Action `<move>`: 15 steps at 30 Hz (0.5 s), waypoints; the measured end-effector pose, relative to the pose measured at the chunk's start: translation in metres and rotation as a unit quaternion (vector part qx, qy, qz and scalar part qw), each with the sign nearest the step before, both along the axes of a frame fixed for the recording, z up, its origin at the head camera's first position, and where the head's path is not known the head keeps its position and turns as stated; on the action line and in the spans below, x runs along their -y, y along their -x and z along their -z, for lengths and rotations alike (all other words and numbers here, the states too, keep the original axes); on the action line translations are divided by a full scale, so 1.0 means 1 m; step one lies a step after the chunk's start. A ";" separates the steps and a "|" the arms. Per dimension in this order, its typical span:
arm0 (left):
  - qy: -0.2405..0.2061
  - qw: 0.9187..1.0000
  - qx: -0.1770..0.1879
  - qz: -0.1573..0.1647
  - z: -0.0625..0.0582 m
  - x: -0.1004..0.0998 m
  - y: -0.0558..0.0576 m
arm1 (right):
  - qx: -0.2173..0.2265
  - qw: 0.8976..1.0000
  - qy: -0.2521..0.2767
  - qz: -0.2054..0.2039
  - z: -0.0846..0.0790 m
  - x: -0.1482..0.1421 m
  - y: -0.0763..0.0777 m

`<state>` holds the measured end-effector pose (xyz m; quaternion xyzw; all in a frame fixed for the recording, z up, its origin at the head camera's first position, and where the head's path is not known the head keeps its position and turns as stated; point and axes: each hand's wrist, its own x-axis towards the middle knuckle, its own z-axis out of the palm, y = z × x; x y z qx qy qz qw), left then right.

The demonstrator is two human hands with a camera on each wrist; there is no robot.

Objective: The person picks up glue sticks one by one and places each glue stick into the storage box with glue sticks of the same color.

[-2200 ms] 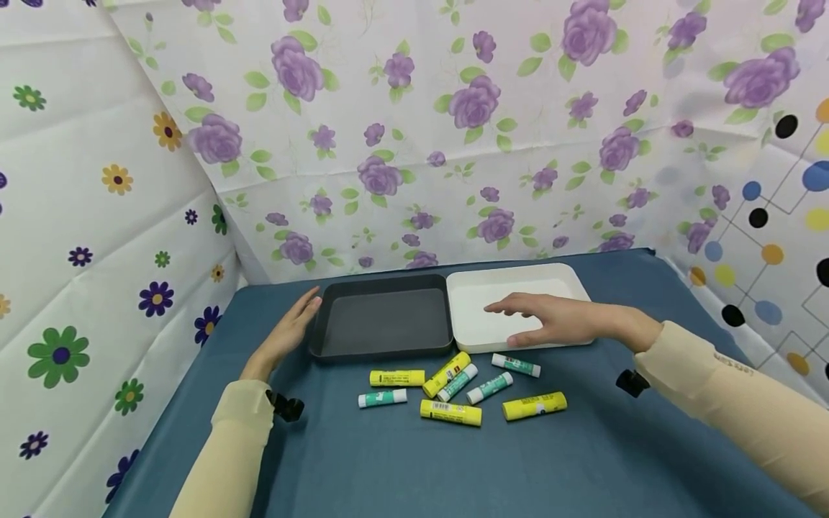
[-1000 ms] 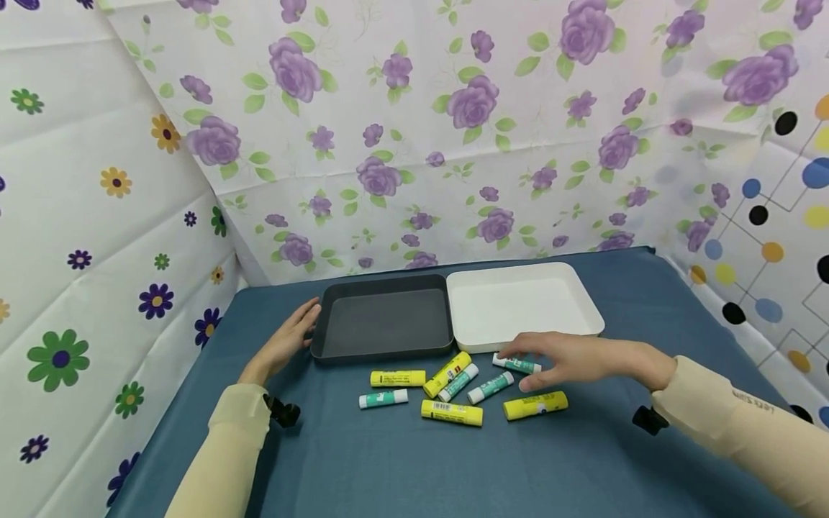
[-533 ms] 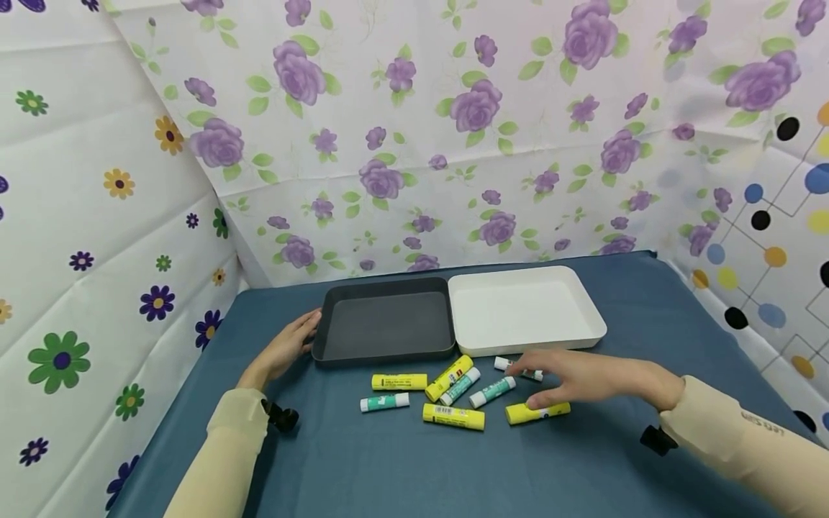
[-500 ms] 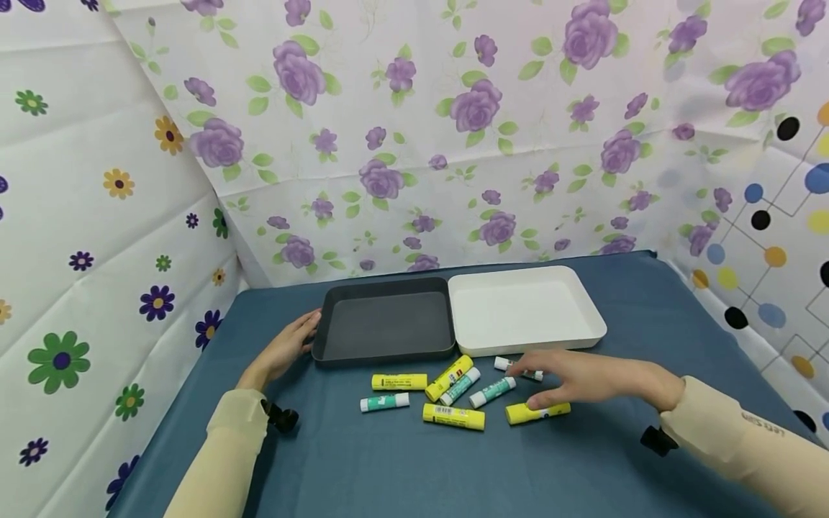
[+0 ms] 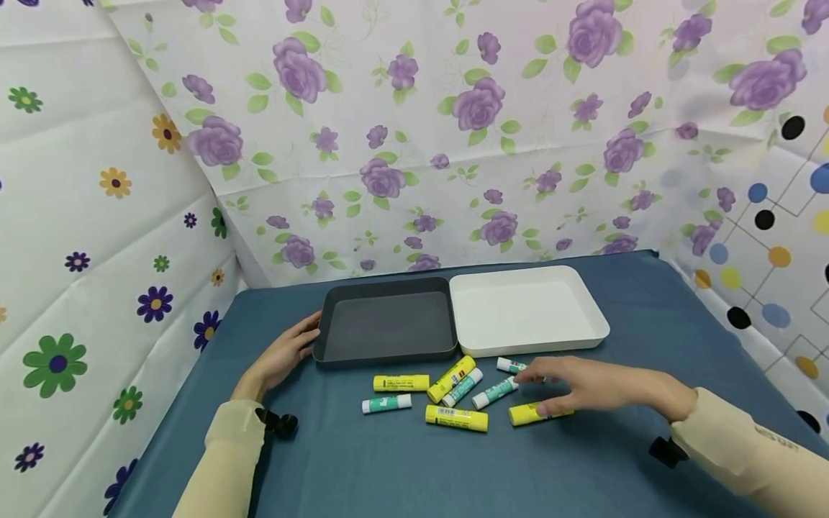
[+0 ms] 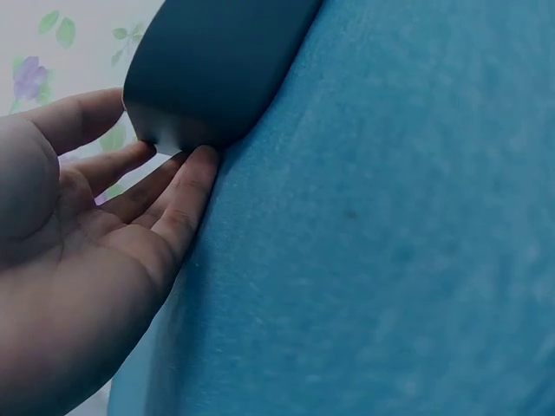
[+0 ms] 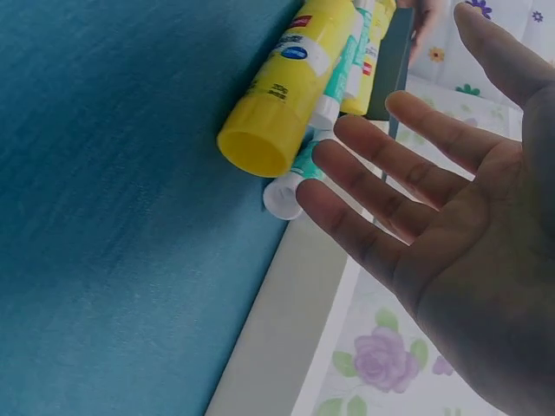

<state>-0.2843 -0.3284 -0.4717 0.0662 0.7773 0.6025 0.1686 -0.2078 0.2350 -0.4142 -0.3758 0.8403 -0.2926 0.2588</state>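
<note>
Lower right of centre, 1 yellow cylindrical plastic tube (image 5: 525, 414) lies left-to-right under the nearer right hand (image 5: 591, 385), fingers spread, gripping nothing; the left hand (image 5: 277, 363), loosely extended, touches a dark-grey rectangular tray (image 5: 388, 321).

Dark tray (image 5: 388, 324): shallow, rectangular, flat; the left hand (image 5: 278, 358) touches its left side.
Glue sticks (image 5: 456, 419): four yellow, four slimmer green-and-white, scattered on their sides.
Rightmost yellow stick (image 5: 523, 414): capped end visible, partly hidden by the right hand (image 5: 586, 383).

Tube labels (image 7: 295, 52) unreadable, sleeve lettering (image 5: 777, 437) blurred
</note>
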 end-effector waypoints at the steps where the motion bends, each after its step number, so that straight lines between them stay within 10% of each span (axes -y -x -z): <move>1: -0.008 1.000 -0.003 0.002 0.001 0.001 -0.001 | 0.000 1.000 0.003 -0.003 0.000 0.000 0.000; 15: -0.046 0.999 -0.024 0.014 0.012 0.005 -0.003 | -0.019 1.000 -0.006 -0.002 0.009 0.001 -0.008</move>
